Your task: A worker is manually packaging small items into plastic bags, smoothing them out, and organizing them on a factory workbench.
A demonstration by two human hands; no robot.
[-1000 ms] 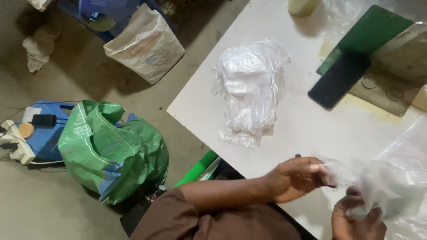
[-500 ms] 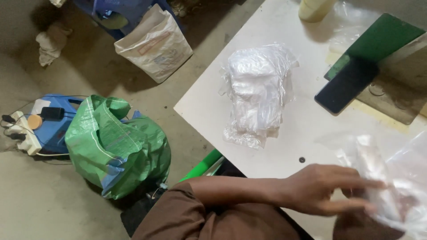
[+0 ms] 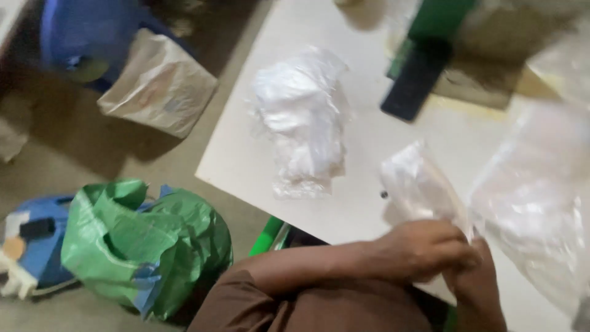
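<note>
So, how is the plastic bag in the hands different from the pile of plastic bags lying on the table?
The plastic bag in the hands is one piece, lifted off the table and pinched at its lower end by the left hand and right hand. The pile of plastic bags is several crumpled pieces lying flat on the white table, untouched. The pile looks larger and whiter; the held bag looks thinner. Both are clear, wrinkled plastic.

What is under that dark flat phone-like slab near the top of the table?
The dark slab lies partly on a green sheet and partly on the white table. Whatever the slab itself covers cannot be seen, and the blur hides finer detail.
</note>
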